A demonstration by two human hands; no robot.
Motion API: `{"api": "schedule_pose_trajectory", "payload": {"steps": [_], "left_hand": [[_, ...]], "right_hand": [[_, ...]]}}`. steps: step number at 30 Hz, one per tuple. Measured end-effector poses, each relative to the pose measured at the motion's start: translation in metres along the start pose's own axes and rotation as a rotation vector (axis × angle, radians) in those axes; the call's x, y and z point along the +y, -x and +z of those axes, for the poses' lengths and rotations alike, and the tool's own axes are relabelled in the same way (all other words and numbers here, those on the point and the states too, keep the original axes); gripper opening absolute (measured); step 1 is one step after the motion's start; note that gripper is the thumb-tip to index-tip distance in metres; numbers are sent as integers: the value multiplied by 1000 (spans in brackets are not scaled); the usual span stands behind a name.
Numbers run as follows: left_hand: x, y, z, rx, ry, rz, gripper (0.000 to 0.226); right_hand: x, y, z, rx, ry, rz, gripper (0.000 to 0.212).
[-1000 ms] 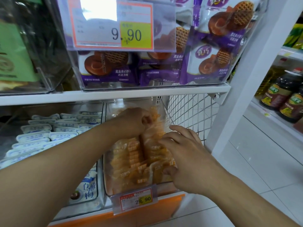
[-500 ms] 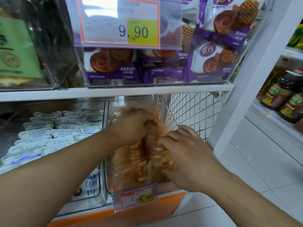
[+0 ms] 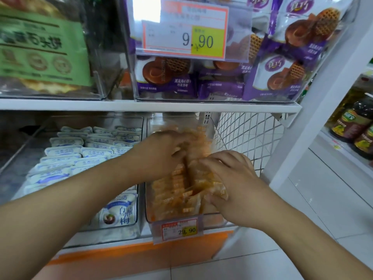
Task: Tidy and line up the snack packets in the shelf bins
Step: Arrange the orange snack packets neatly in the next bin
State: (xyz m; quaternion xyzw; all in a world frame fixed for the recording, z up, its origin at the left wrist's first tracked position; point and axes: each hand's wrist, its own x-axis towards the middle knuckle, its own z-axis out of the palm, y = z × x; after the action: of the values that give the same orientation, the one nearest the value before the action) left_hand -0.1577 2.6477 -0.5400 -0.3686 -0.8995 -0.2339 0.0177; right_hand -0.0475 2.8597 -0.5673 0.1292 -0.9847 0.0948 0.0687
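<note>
Both, left hand [image 3: 161, 152] and right hand [image 3: 232, 178], press orange packets [image 3: 177, 190] between them.

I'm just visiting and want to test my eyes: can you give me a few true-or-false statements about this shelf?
1. Both hands are in the bin of orange packets. True.
2. The left hand reaches further back than the right hand. True.
3. The tag on that bin reads 9.90. False: it reads 29.90.
4. The white-and-blue packets sit in the bin to the right. False: they sit to the left.
</note>
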Motion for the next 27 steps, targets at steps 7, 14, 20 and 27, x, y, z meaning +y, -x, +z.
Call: {"api": "schedule_pose_trajectory", "payload": {"steps": [7,14,20,27], "left_hand": [[-5,94,-10,14,14,50,20],[-3,110,4,-2,-117,123,38],[-6,106,6,48,-140,94,33],[-4,106,6,80,-141,107,33]], "right_hand": [[-27,0,-5,-36,-224,-34,22],[-40,-10,-8,44,-78,25,10],[-26,-7,-15,-4,-57,79,11],[-15,1,-24,-157,-117,94,9]]}}
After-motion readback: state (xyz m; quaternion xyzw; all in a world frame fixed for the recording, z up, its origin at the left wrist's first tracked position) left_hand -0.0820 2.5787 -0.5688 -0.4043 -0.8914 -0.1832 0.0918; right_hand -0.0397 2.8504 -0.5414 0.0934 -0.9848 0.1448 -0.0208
